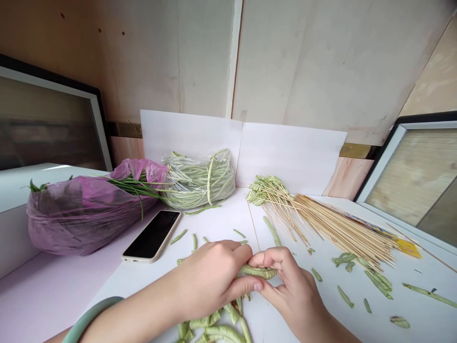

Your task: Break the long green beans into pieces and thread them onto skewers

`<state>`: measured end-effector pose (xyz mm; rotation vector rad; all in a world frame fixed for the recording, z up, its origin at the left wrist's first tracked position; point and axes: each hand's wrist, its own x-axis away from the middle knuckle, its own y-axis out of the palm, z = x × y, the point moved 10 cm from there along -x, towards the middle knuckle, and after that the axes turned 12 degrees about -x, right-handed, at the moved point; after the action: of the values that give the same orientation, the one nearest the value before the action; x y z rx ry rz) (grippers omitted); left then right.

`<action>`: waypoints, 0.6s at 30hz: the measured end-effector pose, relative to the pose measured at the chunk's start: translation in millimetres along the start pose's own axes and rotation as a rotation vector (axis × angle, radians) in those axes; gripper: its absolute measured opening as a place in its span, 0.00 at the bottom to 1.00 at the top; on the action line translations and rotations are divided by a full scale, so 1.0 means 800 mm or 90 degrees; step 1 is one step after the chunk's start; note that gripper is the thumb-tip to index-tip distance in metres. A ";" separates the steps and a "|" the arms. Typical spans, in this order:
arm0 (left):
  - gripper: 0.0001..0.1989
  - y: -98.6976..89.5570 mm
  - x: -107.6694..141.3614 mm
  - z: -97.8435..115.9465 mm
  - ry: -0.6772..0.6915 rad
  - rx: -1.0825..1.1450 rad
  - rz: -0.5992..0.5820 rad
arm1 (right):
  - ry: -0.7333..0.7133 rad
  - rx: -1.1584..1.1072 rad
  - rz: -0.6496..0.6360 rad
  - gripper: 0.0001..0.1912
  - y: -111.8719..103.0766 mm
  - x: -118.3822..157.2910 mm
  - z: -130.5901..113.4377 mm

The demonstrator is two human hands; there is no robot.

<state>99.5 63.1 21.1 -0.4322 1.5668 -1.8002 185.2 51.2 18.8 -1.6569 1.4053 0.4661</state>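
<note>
Between my two hands, low in the middle of the view, is a length of green long bean [259, 272]. My left hand [212, 274] has its fingers curled over the bean's left end, the thumb beneath it. The other end is pinched in my right hand [294, 281], its fingers bent. The fingers partly cover the bean, and whether it is being bent or broken I cannot tell. Just below my hands lies a pile of bean pieces [226, 332], partly hidden by my left hand and wrist. A longer bean piece [272, 231] rests beyond my right hand.
Thin wooden skewers [342, 228] lie right of centre, near beans threaded on skewers [267, 186]. A clear bag of long beans [200, 178] stands at the back. Left are a purple bag of greens [82, 214] and a phone [152, 236]. Bean scraps [345, 296] lie at right.
</note>
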 end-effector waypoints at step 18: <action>0.17 -0.001 0.003 0.023 0.021 -0.183 -0.021 | -0.148 0.129 -0.106 0.11 0.019 0.002 -0.039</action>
<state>109.8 48.3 25.3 -0.5673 1.8607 -1.6165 164.0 25.9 29.0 -1.4898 1.0961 0.3933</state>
